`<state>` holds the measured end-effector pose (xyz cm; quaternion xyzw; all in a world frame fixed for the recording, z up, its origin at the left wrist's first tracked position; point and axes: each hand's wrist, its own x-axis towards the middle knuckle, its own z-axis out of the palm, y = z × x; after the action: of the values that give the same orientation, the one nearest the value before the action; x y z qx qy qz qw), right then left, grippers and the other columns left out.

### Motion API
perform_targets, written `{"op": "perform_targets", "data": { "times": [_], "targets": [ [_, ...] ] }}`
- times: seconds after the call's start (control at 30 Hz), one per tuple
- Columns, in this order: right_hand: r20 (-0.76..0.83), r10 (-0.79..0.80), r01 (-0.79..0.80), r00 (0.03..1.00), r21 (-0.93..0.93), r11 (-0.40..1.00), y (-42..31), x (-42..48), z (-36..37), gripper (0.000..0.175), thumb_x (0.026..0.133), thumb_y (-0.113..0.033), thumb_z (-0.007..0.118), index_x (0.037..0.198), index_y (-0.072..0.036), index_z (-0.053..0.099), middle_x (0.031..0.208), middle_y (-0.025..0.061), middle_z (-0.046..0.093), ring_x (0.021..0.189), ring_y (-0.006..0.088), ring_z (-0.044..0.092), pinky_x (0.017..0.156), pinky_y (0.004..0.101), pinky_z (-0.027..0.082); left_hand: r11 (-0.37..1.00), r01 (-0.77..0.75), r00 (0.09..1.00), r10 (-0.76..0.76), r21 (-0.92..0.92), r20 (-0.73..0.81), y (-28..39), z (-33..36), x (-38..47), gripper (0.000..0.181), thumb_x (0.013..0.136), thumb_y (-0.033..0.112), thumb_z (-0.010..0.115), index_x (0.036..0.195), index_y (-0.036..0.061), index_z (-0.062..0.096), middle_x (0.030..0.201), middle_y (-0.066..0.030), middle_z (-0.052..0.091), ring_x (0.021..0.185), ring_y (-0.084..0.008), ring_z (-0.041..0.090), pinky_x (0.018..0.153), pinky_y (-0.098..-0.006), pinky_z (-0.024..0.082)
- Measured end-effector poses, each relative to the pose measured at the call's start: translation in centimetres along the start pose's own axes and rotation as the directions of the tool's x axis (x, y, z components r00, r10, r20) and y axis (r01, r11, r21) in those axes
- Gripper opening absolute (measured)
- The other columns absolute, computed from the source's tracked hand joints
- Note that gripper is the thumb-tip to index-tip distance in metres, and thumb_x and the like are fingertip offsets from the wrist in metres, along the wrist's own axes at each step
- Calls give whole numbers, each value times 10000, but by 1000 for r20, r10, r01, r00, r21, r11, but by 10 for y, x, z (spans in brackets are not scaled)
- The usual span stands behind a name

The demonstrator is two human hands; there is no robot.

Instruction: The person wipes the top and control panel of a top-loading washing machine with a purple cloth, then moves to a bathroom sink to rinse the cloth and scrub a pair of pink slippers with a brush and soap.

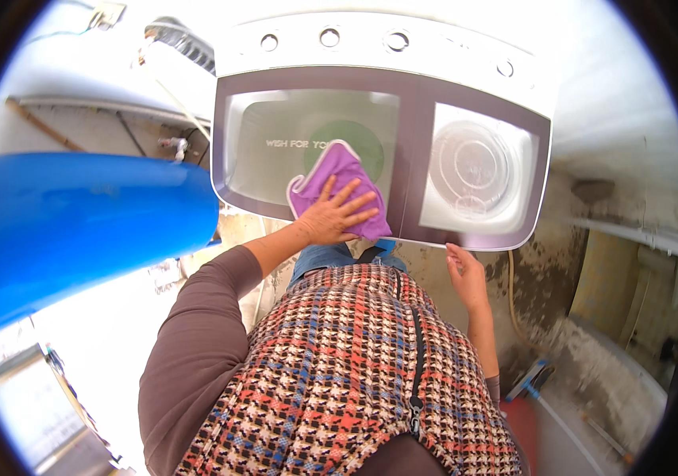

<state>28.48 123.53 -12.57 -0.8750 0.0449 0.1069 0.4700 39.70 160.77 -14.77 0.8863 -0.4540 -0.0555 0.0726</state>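
Note:
My left hand (339, 209) lies with fingers spread on a purple cloth (346, 169) with pale edging, pressing it against a twin-tub washing machine's lid. Beneath the cloth is the wide see-through wash lid (261, 172), which is down and bears printed lettering partly covered by the cloth. My right hand (467, 271) hangs at the machine's front edge below the smaller spin-tub lid (476, 160). Its fingers are loosely bent and nothing shows in them; whether the fingertips touch the edge I cannot tell. A round inner cover shows through the spin-tub lid.
Several round knobs line the white control panel (363, 44) at the back. A large blue barrel (95, 226) stands left of the machine, near a tap (175, 146). On the right are a hose (511, 297) and a blue-headed floor tool (529, 381).

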Motion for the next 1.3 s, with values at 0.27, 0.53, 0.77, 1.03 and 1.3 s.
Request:
{"op": "perform_targets", "data": {
  "times": [0.27, 0.53, 0.77, 1.03, 1.3],
  "targets": [
    [50, -6, 5, 999, 4, 1000, -13, 30, 20, 260, 950, -109, 649, 1199, -41, 684, 1008, 144, 731, 870, 245, 719, 810, 333, 552, 965, 260, 924, -257, -26, -283, -26, 0, 94, 720, 928, 643, 493, 1534, 265, 409, 1652, -91, 245, 1521, -420, 153, 1148, -721, 7],
    [-94, -533, 477, 841, -335, 812, -87, 169, 71, 644, 1015, -252, 556, 1522, 50, 299, 1572, 306, 277, 1456, 469, 261, 1193, 496, 220, 988, 96, 921, -41, 124, -388, -46, 10, 219, 627, 987, 506, 475, 1546, 239, 381, 1645, -83, 266, 1536, -340, 162, 1183, -672, 83],
    [-55, -411, 273, 910, -667, 693, -125, 230, 144, 721, 1014, -443, 483, 1570, -42, 261, 1635, 282, 122, 1494, 528, 57, 1175, 646, 83, 990, 83, 884, -21, 111, -466, -88, 18, 191, 632, 985, 480, 478, 1551, 223, 364, 1633, -100, 276, 1517, -352, 187, 1178, -638, 126],
    [118, -597, 505, 794, -675, 538, -216, 276, 247, 679, 979, -466, 525, 1565, -177, 342, 1636, 235, 153, 1495, 528, 40, 1173, 655, 63, 976, 215, 836, -169, 28, -522, -191, 1, 94, 638, 984, 450, 481, 1557, 205, 343, 1620, -120, 288, 1497, -366, 216, 1172, -600, 175],
    [269, -686, 692, 677, -551, 467, -308, 324, 355, 659, 957, -522, 544, 1516, -188, 439, 1623, 250, 211, 1492, 536, 47, 1163, 661, 54, 895, 434, 703, -408, -103, -583, -294, -13, -15, 646, 982, 420, 484, 1563, 188, 323, 1606, -139, 299, 1476, -380, 244, 1166, -561, 225]
  ]
}}
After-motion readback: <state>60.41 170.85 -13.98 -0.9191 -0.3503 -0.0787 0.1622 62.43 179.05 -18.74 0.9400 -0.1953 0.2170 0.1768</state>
